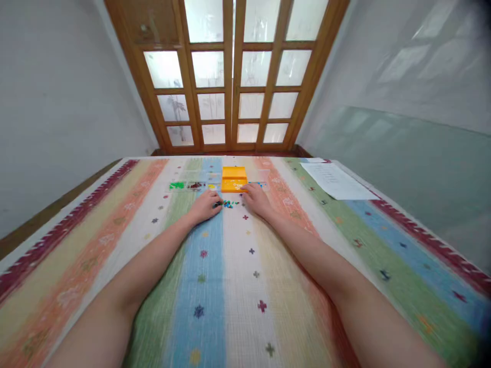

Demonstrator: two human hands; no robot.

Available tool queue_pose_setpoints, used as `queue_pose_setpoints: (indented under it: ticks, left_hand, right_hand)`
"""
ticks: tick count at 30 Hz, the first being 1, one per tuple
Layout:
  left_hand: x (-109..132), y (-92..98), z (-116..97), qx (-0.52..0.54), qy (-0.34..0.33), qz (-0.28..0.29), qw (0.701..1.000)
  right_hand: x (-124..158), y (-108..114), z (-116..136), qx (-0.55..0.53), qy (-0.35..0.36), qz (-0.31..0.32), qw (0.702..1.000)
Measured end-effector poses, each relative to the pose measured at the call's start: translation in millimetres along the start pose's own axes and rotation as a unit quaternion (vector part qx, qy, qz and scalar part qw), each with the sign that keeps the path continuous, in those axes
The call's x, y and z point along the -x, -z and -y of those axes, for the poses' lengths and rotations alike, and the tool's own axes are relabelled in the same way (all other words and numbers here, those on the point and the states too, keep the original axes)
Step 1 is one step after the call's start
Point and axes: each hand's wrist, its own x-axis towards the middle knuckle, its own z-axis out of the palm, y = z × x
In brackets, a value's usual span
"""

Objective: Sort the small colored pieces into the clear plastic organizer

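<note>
My left hand (207, 205) rests on the cloth at the left end of a small heap of mixed beads (227, 204), mostly blue, green and dark. Its fingers and thumb curve apart around the nearest dark beads. My right hand (256, 198) is at the near right corner of an open orange box (234, 173). Its fingertips are drawn together over the rim, and anything between them is too small to make out. Pale bits (238, 184) lie in the box's near half; its lid stands raised behind.
Clear compartment trays flank the box. Left ones hold green beads (177, 185), dark brown beads (196, 185) and yellow beads (211, 186); blue pieces (261, 184) show on the right. A printed sheet (335, 180) lies on the striped tablecloth (241, 286) at far right. Glazed wooden doors (232, 76) stand beyond.
</note>
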Motion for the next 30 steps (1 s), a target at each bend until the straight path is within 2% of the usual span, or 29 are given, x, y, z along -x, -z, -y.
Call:
queue_pose_setpoints:
  ticks: [6, 17, 23, 27, 30]
  left_hand:
    - [1.2, -1.8, 1.2, 0.005, 0.023, 0.001, 1.0]
    - [0.8, -0.1, -0.8, 0.03, -0.007, -0.003, 1.0]
    - [0.4, -3.3, 3.1, 0.046, 0.023, -0.011, 0.999]
    - [1.1, -2.4, 16.1, 0.067, 0.061, -0.055, 0.994]
    - [3.9, 1.2, 34.9, 0.071, 0.12, -0.106, 0.985]
  right_hand:
    - [0.8, -2.6, -2.8, -0.012, 0.004, 0.001, 1.0]
    - [1.0, 0.1, 0.0, -0.017, 0.013, 0.004, 1.0]
    - [1.5, 0.5, -0.1, -0.014, 0.015, 0.004, 1.0]
    - [1.8, 0.4, -1.0, -0.016, 0.02, 0.006, 1.0]
    - [1.7, 0.8, -0.7, -0.016, 0.024, 0.01, 1.0]
